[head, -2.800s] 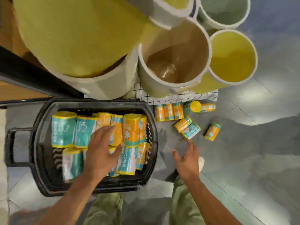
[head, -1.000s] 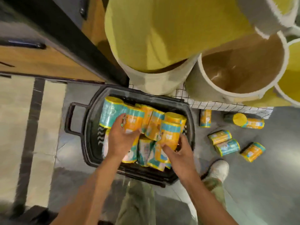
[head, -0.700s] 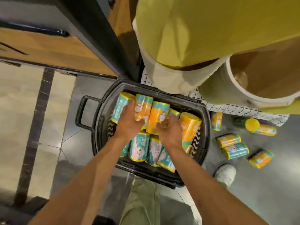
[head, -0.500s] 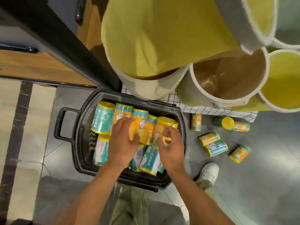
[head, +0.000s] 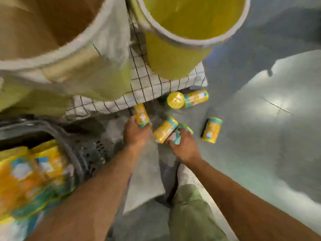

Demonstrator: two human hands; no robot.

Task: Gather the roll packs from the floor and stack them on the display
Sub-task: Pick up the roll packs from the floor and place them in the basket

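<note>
Several yellow and teal roll packs lie on the grey floor. My left hand (head: 136,133) grips an orange roll pack (head: 141,114) lying beside the wire grid. My right hand (head: 183,146) grips a teal roll pack (head: 178,133). Between the two hands lies a yellow roll pack (head: 165,129), touching the teal one. Another roll pack (head: 212,129) lies apart to the right. Two more roll packs (head: 189,99) lie at the edge of the display's wire grid (head: 147,87). At the left, a black basket (head: 83,148) holds many roll packs (head: 29,174), blurred.
Large round fabric bins stand on the display: a tan one (head: 52,40) at upper left and a yellow one (head: 182,40) at the upper middle. Green trouser legs (head: 189,211) show at the bottom. Bare grey floor (head: 269,119) stretches to the right.
Both hands have left the roll packs in the basket and moved right to the packs on the floor, each taking hold of one. The view has swung right.
</note>
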